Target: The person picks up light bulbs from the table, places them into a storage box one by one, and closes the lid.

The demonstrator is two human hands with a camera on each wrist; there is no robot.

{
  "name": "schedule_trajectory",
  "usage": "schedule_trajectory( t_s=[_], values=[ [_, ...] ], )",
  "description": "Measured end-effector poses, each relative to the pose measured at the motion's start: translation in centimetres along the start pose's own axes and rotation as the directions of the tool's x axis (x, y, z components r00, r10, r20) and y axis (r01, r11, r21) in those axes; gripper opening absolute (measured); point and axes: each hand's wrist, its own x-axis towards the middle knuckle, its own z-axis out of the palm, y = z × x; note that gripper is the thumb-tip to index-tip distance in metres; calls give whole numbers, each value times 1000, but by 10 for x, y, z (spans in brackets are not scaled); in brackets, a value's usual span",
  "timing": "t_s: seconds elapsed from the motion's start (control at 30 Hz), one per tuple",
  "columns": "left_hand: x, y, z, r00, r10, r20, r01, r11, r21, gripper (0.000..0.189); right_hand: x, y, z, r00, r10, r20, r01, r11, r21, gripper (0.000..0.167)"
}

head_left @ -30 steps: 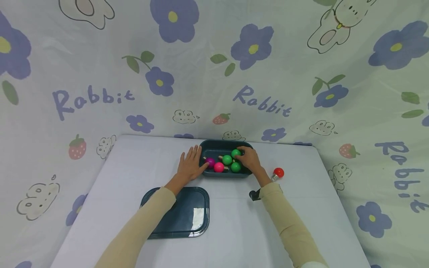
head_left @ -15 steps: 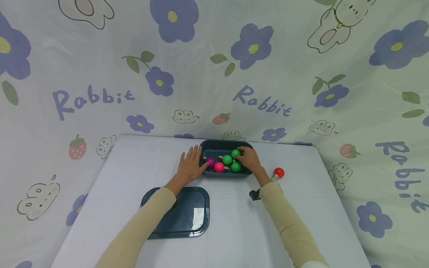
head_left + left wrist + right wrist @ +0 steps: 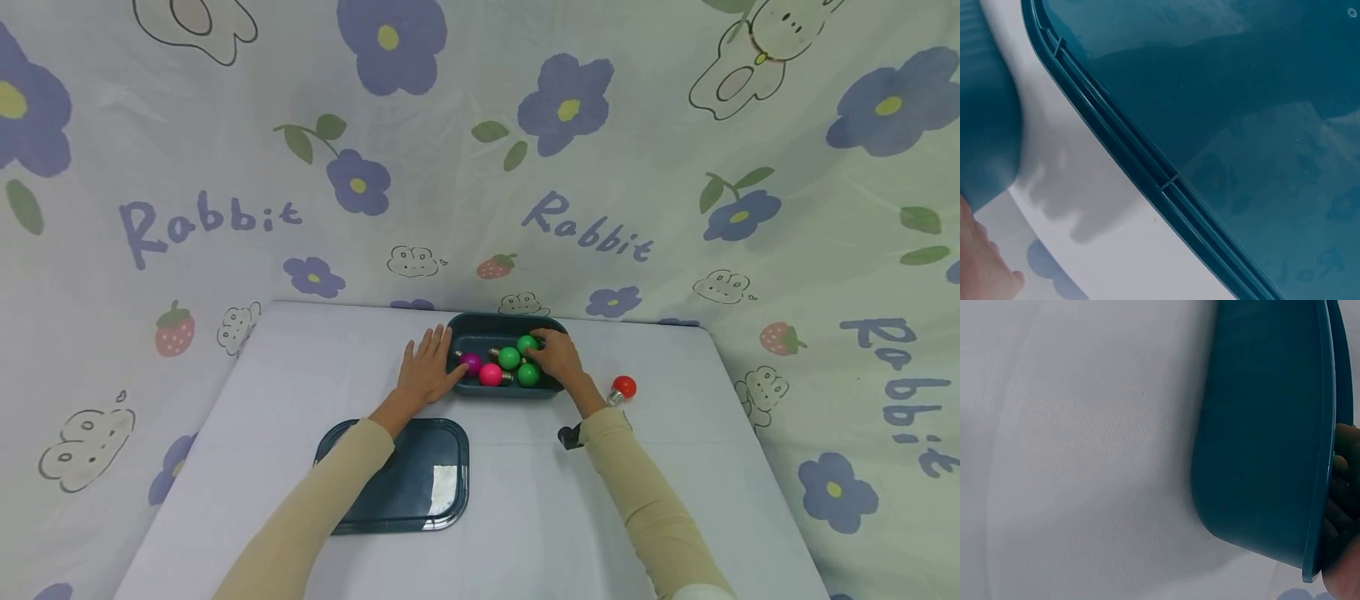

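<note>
Nothing has visibly shifted — the work seems paused: the right hand pinches a glossy, round green bulb inside the rectangular dark-teal plastic box, while the left hand, fingers straight, rests at its left end.

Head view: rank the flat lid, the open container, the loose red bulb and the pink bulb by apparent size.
1. Flat lid, though partly hidden by the left sleeve
2. Open container
Red bulb and pink bulb: too alike to rank.
</note>
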Motion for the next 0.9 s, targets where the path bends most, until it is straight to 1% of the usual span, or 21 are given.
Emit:
schedule_trajectory(
  t_s=[0.1,0.3,0.47,0.6,0.73,0.9],
  values=[
    [1,1,-1,1000,-6,16,6,1000,9,88,0,1,0,1000,0,3,0,1000,-2,46],
    [0,1,-2,1000,-2,9,2,1000,7,88,-1,2,-1,1000,-23,-3,23,1000,16,46],
    [0,1,-2,1000,0,4,0,1000,5,87,-5,7,-4,999,-50,-21,51,997,56,45],
    [0,1,-2,1000,1,-3,-1,1000,1,87,-15,11,-11,997,-69,-47,74,991,113,46],
    [0,1,-1,1000,3,-6,-3,1000,9,87,-28,17,-22,993,-87,-81,100,979,180,48],
    [0,1,-1,1000,6,-5,-6,1000,7,87,-43,30,-33,983,-93,-157,131,959,253,48]
  ],
)
